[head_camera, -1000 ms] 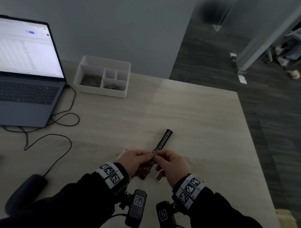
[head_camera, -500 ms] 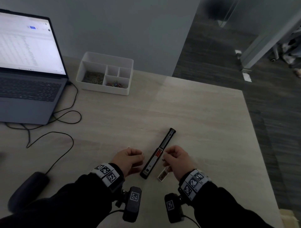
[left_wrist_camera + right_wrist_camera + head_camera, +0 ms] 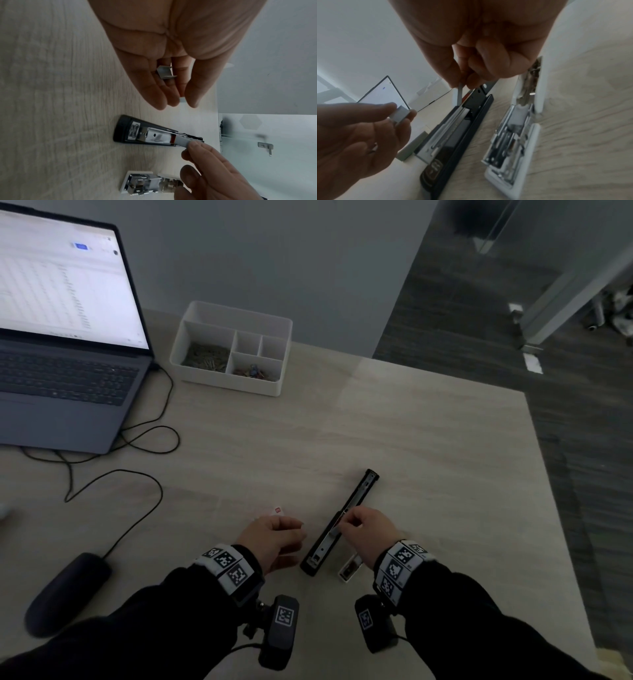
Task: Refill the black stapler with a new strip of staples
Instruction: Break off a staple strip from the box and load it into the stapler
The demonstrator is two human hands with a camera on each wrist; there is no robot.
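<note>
A: What is being gripped?

B: A staple strip (image 3: 460, 93) is being pinched by the right hand (image 3: 368, 534) and tipped into the opened black stapler (image 3: 342, 523), lying flat on the desk (image 3: 428, 457). A shorter staple piece (image 3: 166, 72) is being pinched by the left hand (image 3: 272, 537).

A: Progress?

B: Loading is being started; seating and closing are being left. The channel's far end is being hidden, and the white stapler (image 3: 513, 142) is being blurred

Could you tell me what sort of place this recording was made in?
Probably an office: an open laptop showing a spreadsheet, a white desk organiser of clips, and a black stapler on a wooden desk.
</note>
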